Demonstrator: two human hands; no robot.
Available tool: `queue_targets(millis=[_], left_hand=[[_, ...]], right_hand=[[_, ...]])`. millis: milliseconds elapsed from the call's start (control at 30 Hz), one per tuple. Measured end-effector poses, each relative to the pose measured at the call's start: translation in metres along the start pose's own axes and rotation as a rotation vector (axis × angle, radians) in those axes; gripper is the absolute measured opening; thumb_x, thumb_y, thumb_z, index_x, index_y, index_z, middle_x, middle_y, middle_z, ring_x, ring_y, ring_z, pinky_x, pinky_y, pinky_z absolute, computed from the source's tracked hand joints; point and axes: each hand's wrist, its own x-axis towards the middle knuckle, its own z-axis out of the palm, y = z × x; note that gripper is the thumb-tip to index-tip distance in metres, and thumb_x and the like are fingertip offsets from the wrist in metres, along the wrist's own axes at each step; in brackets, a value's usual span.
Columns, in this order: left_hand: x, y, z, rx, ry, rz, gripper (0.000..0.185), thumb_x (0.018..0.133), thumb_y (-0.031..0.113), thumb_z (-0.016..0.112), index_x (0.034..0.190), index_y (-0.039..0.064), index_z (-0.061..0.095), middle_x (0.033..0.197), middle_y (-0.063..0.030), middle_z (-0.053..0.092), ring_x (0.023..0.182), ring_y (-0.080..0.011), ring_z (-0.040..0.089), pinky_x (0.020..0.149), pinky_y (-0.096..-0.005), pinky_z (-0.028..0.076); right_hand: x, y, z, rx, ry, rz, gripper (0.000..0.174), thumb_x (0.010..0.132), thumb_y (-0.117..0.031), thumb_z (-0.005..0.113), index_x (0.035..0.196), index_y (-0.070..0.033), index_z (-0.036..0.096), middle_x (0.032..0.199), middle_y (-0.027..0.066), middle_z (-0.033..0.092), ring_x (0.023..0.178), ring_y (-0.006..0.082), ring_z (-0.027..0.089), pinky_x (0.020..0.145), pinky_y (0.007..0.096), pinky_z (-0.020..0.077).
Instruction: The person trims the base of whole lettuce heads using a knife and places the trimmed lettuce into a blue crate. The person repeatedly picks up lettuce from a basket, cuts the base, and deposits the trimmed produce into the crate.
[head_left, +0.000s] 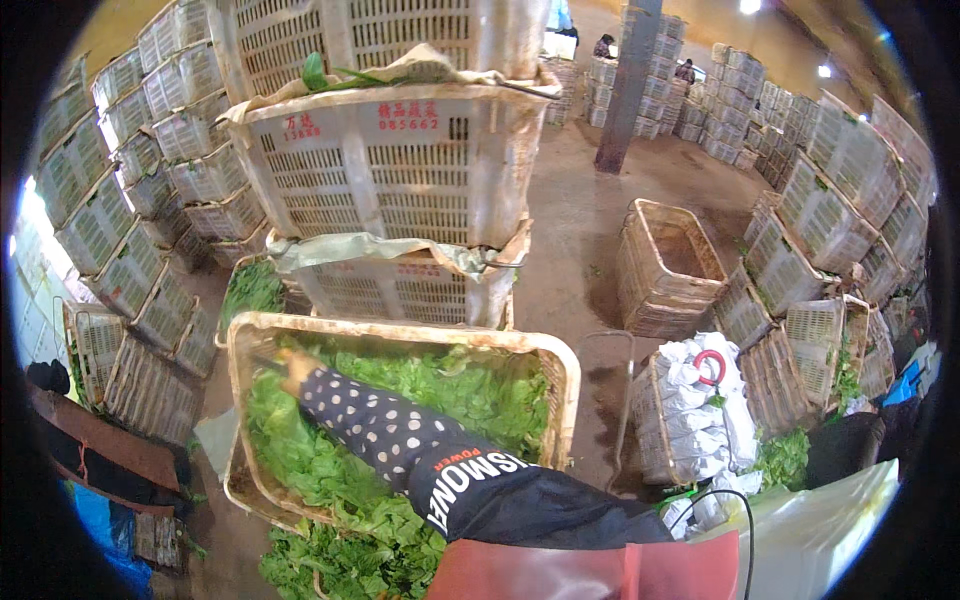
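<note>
My right hand (297, 369), blurred, reaches into the left end of a plastic crate (405, 330) full of leafy green vegetables (465, 390). A thin dark thing lies at its fingers; whether it is gripped cannot be told. The arm wears a dark sleeve with white polka dots and crosses over the greens from the lower right. My left hand is out of view. This crate sits on another crate (251, 491), and more leafy greens (352, 562) lie below its near side. A red apron (555, 574) shows at the bottom.
Tall stacks of white slatted crates (405, 165) stand right ahead and on both sides. Empty nested crates (671, 277) are on the floor at the right, near a crate with white bags (709, 427) and a red ring (709, 367). A post (626, 90) rises behind; people are far back.
</note>
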Motion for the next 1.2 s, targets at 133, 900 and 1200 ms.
queue_targets(millis=[133,900,1200], left_hand=[[-0.006,0.027,0.016,-0.002,0.150,0.065,0.068,0.088,0.027,0.070,0.148,0.005,0.044,0.141,-0.0186,0.053,0.128,-0.0326,0.054,0.104,-0.0428,0.045],[-0.124,0.051,0.026,0.048,0.327,0.266,0.096,0.061,0.040,0.093,0.137,-0.001,0.051,0.124,-0.0160,0.064,0.116,-0.0250,0.061,0.104,-0.0367,0.046],[-0.144,0.045,0.032,0.028,0.577,0.248,0.099,0.064,0.049,0.092,0.137,-0.002,0.049,0.119,-0.0170,0.066,0.113,-0.0265,0.063,0.101,-0.0369,0.049]], right_hand=[[-0.075,0.005,-0.022,0.153,0.061,-0.006,0.061,0.084,-0.028,0.072,0.140,-0.011,0.054,0.122,0.0227,0.061,0.106,0.0355,0.065,0.092,0.0436,0.0527],[-0.393,-0.144,-0.007,-0.474,-0.722,-1.048,0.014,0.083,-0.011,0.061,0.094,-0.005,0.065,0.079,0.0143,0.065,0.072,0.0311,0.068,0.062,0.0425,0.0572],[-0.366,-0.107,0.042,-0.619,-0.676,-0.343,0.028,0.088,-0.032,0.072,0.090,-0.004,0.074,0.082,0.0177,0.072,0.075,0.0361,0.070,0.072,0.0423,0.0581]])
